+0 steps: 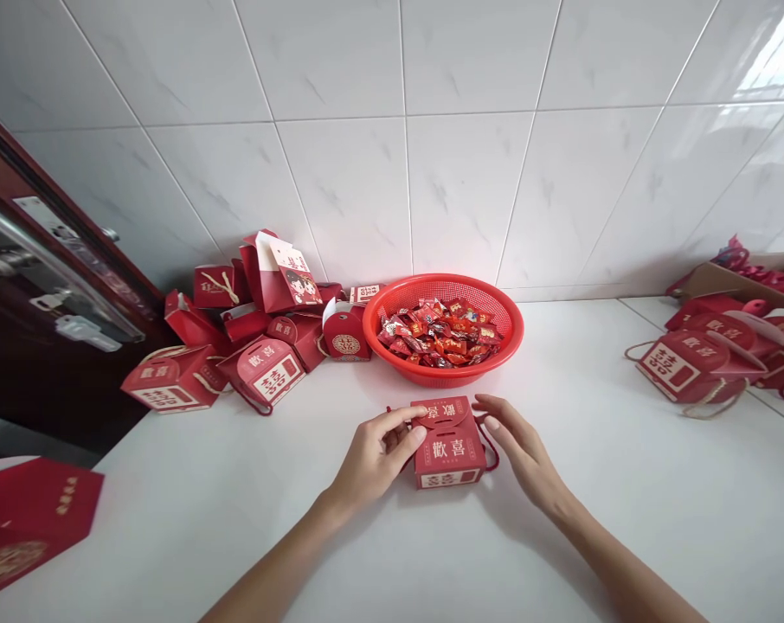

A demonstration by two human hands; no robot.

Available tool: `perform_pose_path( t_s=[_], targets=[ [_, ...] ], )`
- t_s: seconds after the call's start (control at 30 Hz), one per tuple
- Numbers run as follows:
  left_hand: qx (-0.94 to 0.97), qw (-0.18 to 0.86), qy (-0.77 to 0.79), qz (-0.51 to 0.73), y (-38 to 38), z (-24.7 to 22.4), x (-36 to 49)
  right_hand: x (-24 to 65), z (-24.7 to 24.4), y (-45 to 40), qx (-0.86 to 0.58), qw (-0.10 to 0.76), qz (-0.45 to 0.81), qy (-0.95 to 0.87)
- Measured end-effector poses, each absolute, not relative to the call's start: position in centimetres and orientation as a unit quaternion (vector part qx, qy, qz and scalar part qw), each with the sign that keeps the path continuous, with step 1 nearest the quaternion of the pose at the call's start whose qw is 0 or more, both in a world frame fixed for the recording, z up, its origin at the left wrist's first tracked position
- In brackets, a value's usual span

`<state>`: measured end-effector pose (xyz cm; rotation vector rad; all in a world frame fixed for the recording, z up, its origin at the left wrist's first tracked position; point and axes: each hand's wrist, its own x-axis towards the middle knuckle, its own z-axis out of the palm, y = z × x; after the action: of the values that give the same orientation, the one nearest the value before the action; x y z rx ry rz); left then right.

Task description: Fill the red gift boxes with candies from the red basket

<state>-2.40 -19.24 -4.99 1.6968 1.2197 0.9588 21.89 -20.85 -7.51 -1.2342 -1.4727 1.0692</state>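
Note:
A small red cardboard gift box [449, 446] with gold and white Chinese characters rests on the white counter between my hands. Its top flap lies folded over, with a slot in front, and dark red cord handles show at its sides. My left hand [380, 450] grips the box's left side, thumb and index finger on the top, the other fingers curled. At the right edge, my right hand [518, 446] has its fingers stretched and apart beside the cord, fingertips close to the box's upper corner. Just behind stands a red plastic basket [444, 376] of wrapped candies [440, 333].
Several red gift boxes [268, 372] are piled at the back left against the tiled wall [340, 190]. More boxes [697, 359] stand at the right, before an open carton [710, 281]. A red box [35, 519] is at the left edge, near a dark door [35, 285] with keys.

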Motion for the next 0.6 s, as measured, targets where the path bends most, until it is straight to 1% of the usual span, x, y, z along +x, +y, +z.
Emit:
perform_pose_path(
  t_s=[0.13,0.2,0.23,0.37,0.43,0.5,0.6],
  targets=[
    [0.657,0.425,0.487,0.387,-19.3,-5.0,-2.1,23.5,-6.5,-20.0,-0.486,0.374,0.559,-0.558],
    [0.654,0.429,0.491,0.383,-19.3,-5.0,-2.1,24.4,-6.0,-19.7,-0.478,0.385,0.581,-0.534],
    [0.655,0.428,0.493,0.381,-19.4,-5.0,-2.1,24.9,-5.8,-19.6,-0.475,0.410,0.582,-0.516],
    [0.659,0.423,0.494,0.378,-19.4,-5.0,-2.2,26.2,-4.2,-19.3,-0.450,0.557,0.521,-0.464],
    [0.659,0.421,0.494,0.381,-19.5,-5.0,-2.1,26.3,-3.1,-19.3,-0.434,0.597,0.475,-0.479],
    [0.661,0.414,0.495,0.384,-19.6,-5.0,-1.8,25.9,-2.1,-19.4,-0.430,0.603,0.428,-0.517],
    [0.677,0.391,0.494,0.381,-19.7,-5.0,-1.2,24.5,-0.8,-19.6,-0.437,0.570,0.343,-0.605]
  ],
)
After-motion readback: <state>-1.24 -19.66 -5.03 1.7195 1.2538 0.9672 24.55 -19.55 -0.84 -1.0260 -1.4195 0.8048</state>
